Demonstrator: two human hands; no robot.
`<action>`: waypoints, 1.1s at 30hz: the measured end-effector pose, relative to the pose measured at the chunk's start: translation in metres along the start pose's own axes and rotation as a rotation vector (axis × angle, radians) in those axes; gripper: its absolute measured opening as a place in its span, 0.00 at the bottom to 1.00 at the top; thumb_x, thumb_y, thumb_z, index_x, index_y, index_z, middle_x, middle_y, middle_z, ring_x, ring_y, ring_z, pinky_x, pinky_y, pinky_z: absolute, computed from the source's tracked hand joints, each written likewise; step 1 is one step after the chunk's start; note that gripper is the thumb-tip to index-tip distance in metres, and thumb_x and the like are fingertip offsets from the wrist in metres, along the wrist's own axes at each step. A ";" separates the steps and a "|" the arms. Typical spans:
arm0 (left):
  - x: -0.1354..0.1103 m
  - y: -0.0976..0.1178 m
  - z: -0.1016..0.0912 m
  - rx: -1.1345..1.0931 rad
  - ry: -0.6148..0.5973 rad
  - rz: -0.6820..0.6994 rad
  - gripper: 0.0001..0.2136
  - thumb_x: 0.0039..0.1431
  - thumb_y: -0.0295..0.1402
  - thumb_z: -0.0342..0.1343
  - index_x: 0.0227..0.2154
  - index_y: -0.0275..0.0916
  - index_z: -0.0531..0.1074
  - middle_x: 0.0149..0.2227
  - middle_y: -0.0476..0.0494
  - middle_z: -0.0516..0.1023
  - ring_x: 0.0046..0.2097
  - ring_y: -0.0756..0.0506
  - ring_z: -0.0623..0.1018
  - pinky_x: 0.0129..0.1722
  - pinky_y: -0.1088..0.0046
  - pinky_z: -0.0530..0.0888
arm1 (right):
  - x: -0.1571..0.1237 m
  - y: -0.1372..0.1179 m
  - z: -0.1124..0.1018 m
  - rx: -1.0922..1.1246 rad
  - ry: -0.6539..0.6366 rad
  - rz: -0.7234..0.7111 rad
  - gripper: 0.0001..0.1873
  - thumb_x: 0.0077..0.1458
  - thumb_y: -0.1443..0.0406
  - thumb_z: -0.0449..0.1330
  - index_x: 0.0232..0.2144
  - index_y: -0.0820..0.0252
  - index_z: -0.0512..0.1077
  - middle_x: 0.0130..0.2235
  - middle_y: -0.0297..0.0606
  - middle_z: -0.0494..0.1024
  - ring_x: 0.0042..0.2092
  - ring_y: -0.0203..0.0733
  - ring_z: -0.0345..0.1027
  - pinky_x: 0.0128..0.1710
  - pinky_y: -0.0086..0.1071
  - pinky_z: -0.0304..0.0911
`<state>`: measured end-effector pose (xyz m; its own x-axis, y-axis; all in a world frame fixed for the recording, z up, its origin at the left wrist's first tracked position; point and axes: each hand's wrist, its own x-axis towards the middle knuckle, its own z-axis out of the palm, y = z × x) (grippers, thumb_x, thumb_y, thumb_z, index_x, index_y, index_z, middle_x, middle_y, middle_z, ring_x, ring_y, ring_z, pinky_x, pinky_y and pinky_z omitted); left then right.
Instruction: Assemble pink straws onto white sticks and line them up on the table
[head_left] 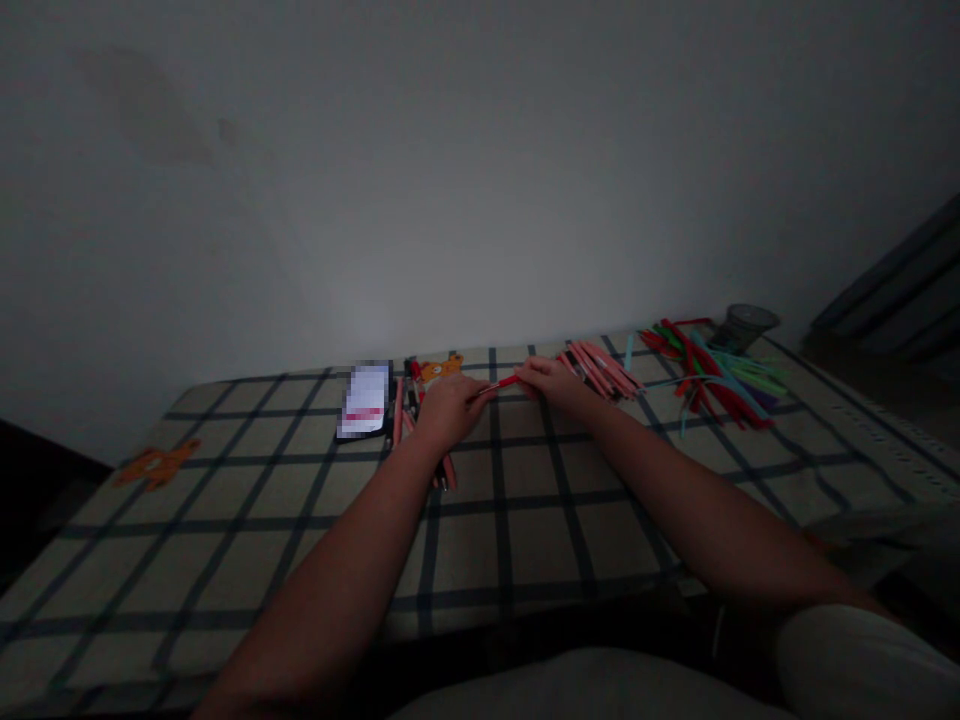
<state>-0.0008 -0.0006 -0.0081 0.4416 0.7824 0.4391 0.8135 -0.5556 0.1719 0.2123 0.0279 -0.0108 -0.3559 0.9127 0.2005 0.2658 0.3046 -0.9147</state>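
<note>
Both my arms reach forward over a checked cloth (525, 530). My left hand (448, 405) and my right hand (551, 381) meet at the middle, each with fingers closed on an end of a thin red pen (501, 384) held between them. Under and beside my left hand lie a few pink and dark pens (405, 410). Just right of my right hand is a pile of pink pens (600, 368). The light is dim and fine detail is hard to read.
A phone with a lit screen (365, 400) lies left of my left hand. A heap of red, green and blue strips (712, 375) and a dark cup (748, 325) sit at the far right. A wall stands directly behind. Orange bear prints (156, 463) mark the cloth.
</note>
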 end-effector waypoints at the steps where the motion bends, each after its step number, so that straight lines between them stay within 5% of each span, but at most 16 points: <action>1: 0.000 -0.001 0.001 -0.015 0.008 0.000 0.15 0.64 0.42 0.49 0.41 0.42 0.78 0.35 0.42 0.79 0.41 0.43 0.75 0.41 0.67 0.66 | 0.000 0.001 0.000 -0.012 -0.002 -0.004 0.19 0.53 0.52 0.55 0.20 0.58 0.61 0.20 0.28 0.63 0.24 0.33 0.55 0.27 0.30 0.50; 7: 0.000 0.001 -0.001 -0.210 0.162 -0.180 0.14 0.56 0.43 0.59 0.41 0.43 0.79 0.37 0.43 0.80 0.41 0.42 0.76 0.42 0.65 0.69 | 0.001 0.001 0.006 0.093 0.035 0.056 0.18 0.52 0.51 0.56 0.22 0.58 0.62 0.21 0.28 0.63 0.24 0.33 0.56 0.25 0.30 0.50; 11: 0.005 0.000 -0.003 -0.700 0.362 -0.439 0.24 0.47 0.41 0.66 0.48 0.39 0.74 0.32 0.45 0.79 0.35 0.46 0.77 0.38 0.70 0.71 | 0.001 -0.004 0.007 0.278 0.060 0.092 0.19 0.51 0.49 0.57 0.23 0.58 0.62 0.22 0.28 0.63 0.23 0.32 0.55 0.24 0.29 0.51; 14: 0.010 -0.003 -0.003 -1.092 0.465 -0.581 0.26 0.47 0.38 0.66 0.50 0.39 0.71 0.30 0.48 0.77 0.30 0.51 0.75 0.32 0.75 0.71 | -0.003 -0.009 0.009 0.251 -0.038 0.087 0.20 0.49 0.49 0.59 0.25 0.60 0.65 0.23 0.29 0.65 0.25 0.31 0.57 0.26 0.28 0.52; 20: 0.015 -0.002 -0.008 -1.831 0.363 -0.724 0.05 0.62 0.32 0.53 0.37 0.37 0.70 0.34 0.45 0.76 0.33 0.52 0.76 0.36 0.75 0.73 | -0.012 -0.015 0.016 0.063 -0.285 0.072 0.20 0.49 0.49 0.60 0.31 0.61 0.73 0.25 0.31 0.69 0.26 0.32 0.59 0.25 0.28 0.50; 23: 0.013 -0.004 -0.013 -2.128 0.265 -0.720 0.09 0.66 0.28 0.45 0.30 0.36 0.67 0.25 0.50 0.69 0.26 0.54 0.71 0.35 0.75 0.73 | -0.011 -0.013 0.015 0.028 -0.237 0.076 0.20 0.51 0.49 0.58 0.31 0.62 0.73 0.25 0.31 0.70 0.26 0.33 0.59 0.26 0.28 0.50; 29: 0.007 -0.012 -0.015 -2.190 0.383 -0.708 0.21 0.67 0.43 0.36 0.22 0.38 0.61 0.19 0.52 0.56 0.21 0.53 0.61 0.24 0.76 0.68 | -0.003 -0.005 0.009 0.071 -0.056 0.080 0.20 0.52 0.51 0.56 0.32 0.62 0.75 0.24 0.31 0.68 0.27 0.33 0.59 0.28 0.29 0.53; 33: 0.006 -0.015 -0.011 -2.206 0.441 -0.640 0.20 0.67 0.39 0.36 0.20 0.39 0.57 0.19 0.52 0.53 0.20 0.53 0.59 0.23 0.76 0.66 | -0.004 -0.005 0.011 0.099 -0.071 0.084 0.20 0.51 0.51 0.57 0.31 0.62 0.74 0.24 0.32 0.69 0.27 0.34 0.61 0.28 0.29 0.54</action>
<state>-0.0146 0.0097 0.0021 0.0678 0.9977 0.0055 -0.8521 0.0550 0.5204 0.2026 0.0192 -0.0108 -0.3997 0.9113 0.0991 0.2092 0.1959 -0.9581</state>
